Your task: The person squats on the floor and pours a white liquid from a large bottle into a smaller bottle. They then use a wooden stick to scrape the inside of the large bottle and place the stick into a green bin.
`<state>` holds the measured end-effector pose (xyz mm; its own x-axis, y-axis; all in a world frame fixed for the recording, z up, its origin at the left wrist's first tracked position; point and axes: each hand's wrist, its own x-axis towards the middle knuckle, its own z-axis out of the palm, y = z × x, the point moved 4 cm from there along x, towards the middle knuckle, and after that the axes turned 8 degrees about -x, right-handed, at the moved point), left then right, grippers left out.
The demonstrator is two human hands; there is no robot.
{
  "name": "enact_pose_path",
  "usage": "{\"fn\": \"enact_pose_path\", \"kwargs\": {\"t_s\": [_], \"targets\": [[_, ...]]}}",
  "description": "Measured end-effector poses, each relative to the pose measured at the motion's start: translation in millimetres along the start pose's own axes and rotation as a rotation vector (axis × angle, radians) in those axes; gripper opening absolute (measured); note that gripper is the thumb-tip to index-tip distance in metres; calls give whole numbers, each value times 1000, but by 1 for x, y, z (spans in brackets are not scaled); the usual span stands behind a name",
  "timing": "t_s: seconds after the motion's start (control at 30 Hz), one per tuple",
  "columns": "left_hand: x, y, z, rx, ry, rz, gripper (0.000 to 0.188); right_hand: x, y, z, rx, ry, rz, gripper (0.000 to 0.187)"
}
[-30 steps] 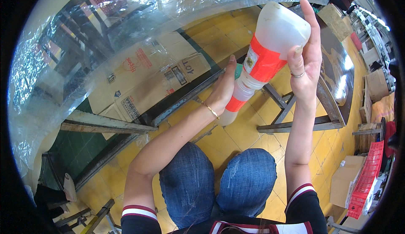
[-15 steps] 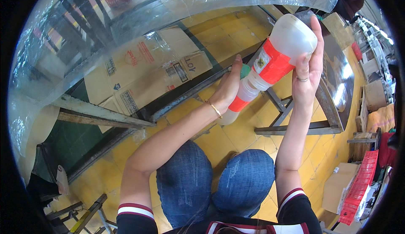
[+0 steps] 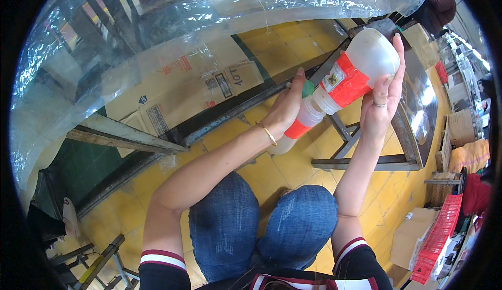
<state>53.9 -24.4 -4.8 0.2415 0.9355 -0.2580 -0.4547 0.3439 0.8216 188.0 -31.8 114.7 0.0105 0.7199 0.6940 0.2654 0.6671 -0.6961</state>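
Observation:
My right hand (image 3: 383, 96) supports the bottom of a translucent white plastic bottle (image 3: 372, 55) with a red label, tipped with its neck down and to the left. Its neck meets the mouth of a second translucent bottle (image 3: 310, 116), which carries a red band. Whether liquid is flowing between them cannot be made out. My left hand (image 3: 286, 106) is wrapped around that lower bottle and hides part of it. A green cap (image 3: 308, 89) shows beside my left thumb, seemingly held in the same hand.
Clear plastic sheeting (image 3: 219, 10) hangs over the far left. Flattened cardboard (image 3: 183, 86) lies beneath, beside a metal frame (image 3: 120, 133). A dark-topped table (image 3: 418, 99) stands right of the bottles. Farther right are a red crate (image 3: 438, 238) and a cardboard box (image 3: 413, 235). Another person (image 3: 439, 10) is far off.
The bottles and both hands keep nearly the same hold, sitting slightly lower and to the right in view. The surroundings have shifted a little with the camera.

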Motion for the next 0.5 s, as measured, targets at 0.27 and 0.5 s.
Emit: {"fn": "enact_pose_path", "kwargs": {"t_s": [0.27, 0.5], "targets": [[0, -2, 0, 41, 9, 43, 76, -1, -1, -3, -2, 22, -7, 79], [8, -11, -2, 16, -22, -26, 80, 0, -1, -6, -21, 37, -28, 77]]}}
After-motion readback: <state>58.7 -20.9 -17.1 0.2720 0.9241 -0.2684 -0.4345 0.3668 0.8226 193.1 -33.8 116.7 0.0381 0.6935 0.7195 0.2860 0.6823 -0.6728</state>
